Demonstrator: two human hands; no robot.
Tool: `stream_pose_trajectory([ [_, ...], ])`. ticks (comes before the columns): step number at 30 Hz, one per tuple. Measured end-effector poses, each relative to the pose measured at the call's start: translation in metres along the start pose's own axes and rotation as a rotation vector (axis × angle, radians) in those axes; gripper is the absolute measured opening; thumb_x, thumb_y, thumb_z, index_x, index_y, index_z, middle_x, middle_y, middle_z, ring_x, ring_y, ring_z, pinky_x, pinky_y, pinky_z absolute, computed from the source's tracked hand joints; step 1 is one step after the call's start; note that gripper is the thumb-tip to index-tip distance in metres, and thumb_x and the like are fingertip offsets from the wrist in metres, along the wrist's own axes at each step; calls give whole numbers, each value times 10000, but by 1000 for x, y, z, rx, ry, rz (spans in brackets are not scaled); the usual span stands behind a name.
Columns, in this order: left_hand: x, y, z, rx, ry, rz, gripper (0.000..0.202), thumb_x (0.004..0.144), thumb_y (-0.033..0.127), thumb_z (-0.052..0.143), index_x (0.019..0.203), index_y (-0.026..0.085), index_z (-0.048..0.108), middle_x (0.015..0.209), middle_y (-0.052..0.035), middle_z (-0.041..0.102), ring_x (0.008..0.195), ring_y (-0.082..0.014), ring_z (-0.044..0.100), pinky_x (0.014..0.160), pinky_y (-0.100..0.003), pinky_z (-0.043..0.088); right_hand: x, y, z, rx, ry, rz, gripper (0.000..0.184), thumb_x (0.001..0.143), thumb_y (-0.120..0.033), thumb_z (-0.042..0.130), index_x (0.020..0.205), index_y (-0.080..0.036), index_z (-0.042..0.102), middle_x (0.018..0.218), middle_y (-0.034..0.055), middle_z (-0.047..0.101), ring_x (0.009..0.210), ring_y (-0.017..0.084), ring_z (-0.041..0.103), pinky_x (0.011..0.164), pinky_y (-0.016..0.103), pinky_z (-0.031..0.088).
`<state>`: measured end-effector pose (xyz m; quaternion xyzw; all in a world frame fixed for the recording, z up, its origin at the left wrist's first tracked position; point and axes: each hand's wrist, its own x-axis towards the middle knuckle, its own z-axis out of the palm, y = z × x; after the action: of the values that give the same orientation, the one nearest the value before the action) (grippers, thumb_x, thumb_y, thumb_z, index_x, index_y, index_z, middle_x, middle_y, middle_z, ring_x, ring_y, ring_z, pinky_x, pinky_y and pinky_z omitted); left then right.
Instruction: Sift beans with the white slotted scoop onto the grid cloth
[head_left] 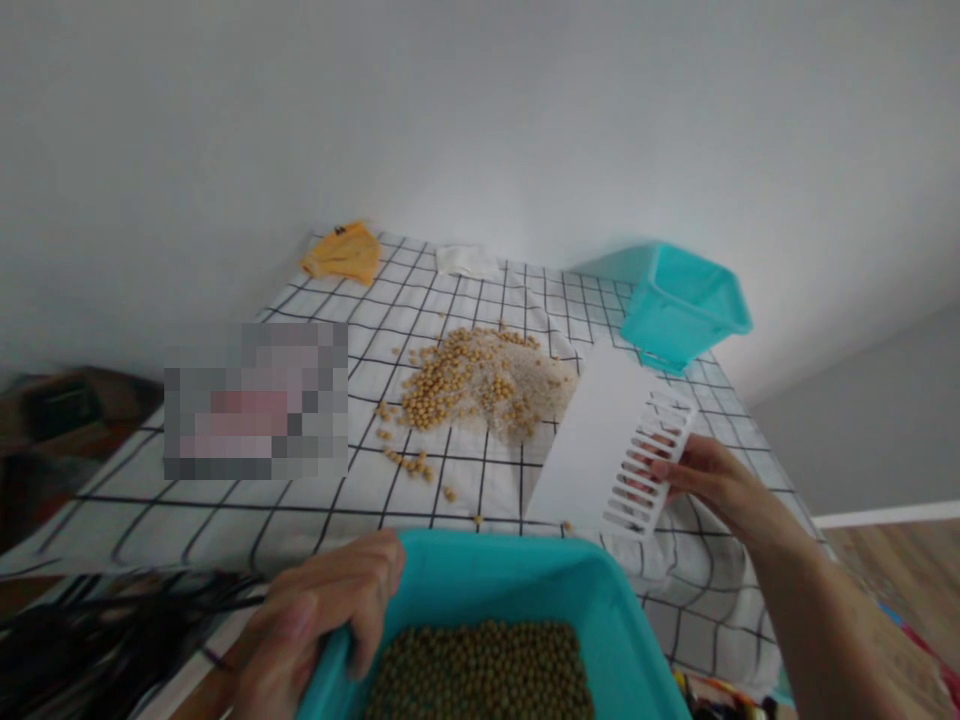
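Teal tub (491,572) and white tray (592,440), both in my hands.
The tub, nearer me than the bean pile (472,385), is teal plastic and holds a level bed of greenish-tan beans (480,670); my left hand (322,620) grips its rim. The tray, flat white plastic with a slotted end, sits tilted just right of the pile, that end pinched by my right hand (712,480).
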<state>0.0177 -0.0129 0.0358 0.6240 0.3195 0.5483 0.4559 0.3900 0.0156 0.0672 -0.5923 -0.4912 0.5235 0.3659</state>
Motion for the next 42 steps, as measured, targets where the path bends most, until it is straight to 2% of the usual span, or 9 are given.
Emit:
stream_pose_trajectory([
  [3,0,0,-2,10,-32,10,657,1037,507,266,484,202,447,382,7,442,416,-168,412,503,-353,386,3,0,11,12,-73,0,294,730,-444,873,870,-191,820,879,94,818,730,240,759,637,310,601],
  [7,1,1,-6,25,-63,0,671,1039,539,262,491,205,460,393,7,473,430,-173,442,527,-350,415,2,-3,15,82,-63,-34,261,717,-409,884,868,-204,824,892,82,819,744,232,753,675,317,599],
  [11,1,1,-10,32,-118,8,682,1054,536,242,504,214,485,407,3,498,447,-181,461,542,-343,443,-2,-8,12,97,-45,-59,246,727,-404,880,871,-212,827,873,82,818,732,246,760,644,329,605],
  [16,3,3,-10,30,-122,9,675,1054,533,262,502,218,489,414,-2,499,454,-190,465,542,-347,444,2,-11,16,22,-7,-100,248,752,-411,865,889,-207,829,894,92,820,735,242,761,618,309,599],
  [23,2,4,-7,14,-112,15,667,1058,525,254,513,214,481,419,-8,486,452,-193,451,546,-364,425,12,-9,33,-11,-99,-131,242,797,-423,833,903,-206,817,916,86,818,775,234,755,682,327,606],
  [27,1,3,-6,12,-102,16,660,1058,526,251,521,208,466,433,-3,470,465,-187,452,548,-355,412,14,-10,39,10,-107,-130,220,804,-406,829,897,-207,814,914,82,817,766,234,757,678,327,608],
  [32,-2,2,-7,2,-115,24,653,1069,503,221,534,204,447,440,-3,457,478,-185,440,556,-354,400,21,-10,39,59,-36,-121,220,798,-391,838,909,-204,806,914,77,816,758,225,760,680,320,618],
  [38,0,2,-6,11,-104,55,641,1070,492,219,539,206,435,427,-4,451,464,-185,427,542,-353,394,36,-10,32,114,198,-241,243,771,-391,858,924,-215,789,939,75,818,789,251,772,690,357,642],
  [42,0,3,-7,8,-87,53,648,1073,485,213,535,201,436,429,-1,447,467,-177,431,555,-346,398,32,-14,34,137,207,-246,235,770,-393,859,916,-223,791,909,73,820,758,251,773,678,362,646],
])
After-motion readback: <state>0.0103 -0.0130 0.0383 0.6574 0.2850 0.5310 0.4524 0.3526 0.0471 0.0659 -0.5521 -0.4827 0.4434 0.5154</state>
